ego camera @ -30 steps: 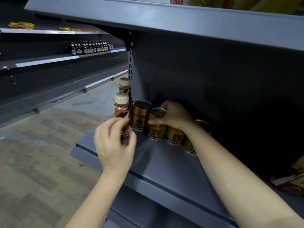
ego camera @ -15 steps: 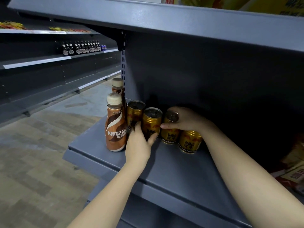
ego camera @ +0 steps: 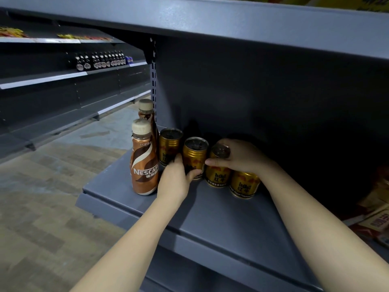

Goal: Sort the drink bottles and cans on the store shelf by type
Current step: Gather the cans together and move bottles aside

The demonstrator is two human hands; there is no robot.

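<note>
Two brown Nescafe bottles stand at the left end of the grey shelf (ego camera: 221, 216), the front bottle (ego camera: 144, 163) ahead of the rear bottle (ego camera: 146, 112). Right of them stand several gold Red Bull cans in a row. My left hand (ego camera: 175, 180) grips the second can (ego camera: 194, 154) low down, thumb on its front and fingers reaching between it and the first can (ego camera: 168, 144). My right hand (ego camera: 237, 157) grips the third can (ego camera: 217, 171) around its top. A fourth can (ego camera: 244, 184) stands under my right wrist.
The upper shelf board (ego camera: 210, 20) hangs low overhead. Packaged goods (ego camera: 374, 220) lie at the right end of the shelf. Across the aisle, a far shelf holds a row of dark bottles (ego camera: 101, 61). Wood-pattern floor (ego camera: 52, 197) lies left.
My left hand let go of the front Nescafe bottle and moved right to the second can. My right hand shifted from one can to the can on its right, at the top.
</note>
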